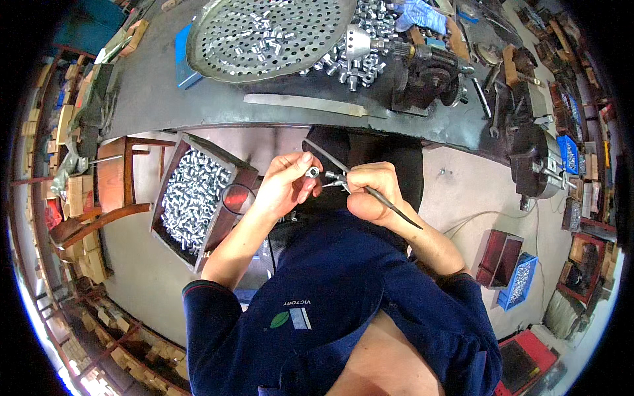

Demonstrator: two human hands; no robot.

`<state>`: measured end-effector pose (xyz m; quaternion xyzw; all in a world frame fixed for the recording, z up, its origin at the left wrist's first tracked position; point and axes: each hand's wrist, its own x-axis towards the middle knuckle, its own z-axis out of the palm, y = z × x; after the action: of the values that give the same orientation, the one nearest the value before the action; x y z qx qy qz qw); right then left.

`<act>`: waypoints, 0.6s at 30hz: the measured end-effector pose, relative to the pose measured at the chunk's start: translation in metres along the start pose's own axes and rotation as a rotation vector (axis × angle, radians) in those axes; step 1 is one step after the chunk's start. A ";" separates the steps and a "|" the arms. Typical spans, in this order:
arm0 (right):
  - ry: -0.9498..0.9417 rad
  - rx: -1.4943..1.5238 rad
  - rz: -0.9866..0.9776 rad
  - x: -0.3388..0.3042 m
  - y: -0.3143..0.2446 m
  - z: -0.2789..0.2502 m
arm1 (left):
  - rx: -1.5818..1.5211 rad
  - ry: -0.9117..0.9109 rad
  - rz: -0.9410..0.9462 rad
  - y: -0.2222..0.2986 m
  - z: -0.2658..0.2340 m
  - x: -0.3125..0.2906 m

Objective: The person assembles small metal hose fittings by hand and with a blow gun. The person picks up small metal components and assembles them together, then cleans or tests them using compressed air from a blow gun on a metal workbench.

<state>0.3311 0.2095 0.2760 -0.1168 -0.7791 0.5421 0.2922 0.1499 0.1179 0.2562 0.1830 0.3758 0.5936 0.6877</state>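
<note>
My left hand pinches a small silver metal fitting between thumb and fingers, its round hole facing up. Close by on the right, my right hand is closed around a long, thin, dark file. One end of the file reaches above the left fingertips; its tapered end runs back over my right forearm. More small silver fittings stick out from the right fingers, partly hidden by them. Both hands are over my lap, just in front of the workbench.
A wooden box full of silver fittings stands at my left. On the workbench are a perforated metal tray with fittings, a fitting pile, a dark clamping device and a pale strip. A blue crate is on the floor at right.
</note>
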 end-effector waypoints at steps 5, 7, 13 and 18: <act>-0.018 -0.092 -0.027 0.001 0.006 0.006 | 0.428 0.159 0.094 0.006 0.013 -0.002; -0.009 -0.183 -0.084 0.003 0.007 0.009 | 0.534 0.170 0.185 0.004 0.018 -0.002; 0.064 -0.171 -0.071 0.000 0.012 0.007 | 0.518 0.057 0.361 0.007 0.027 0.002; 0.096 -0.234 -0.152 0.001 0.013 0.006 | 0.399 -0.065 0.121 0.007 0.013 0.005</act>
<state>0.3248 0.2100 0.2634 -0.1163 -0.8286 0.4178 0.3539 0.1547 0.1265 0.2684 0.3567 0.4517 0.5413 0.6129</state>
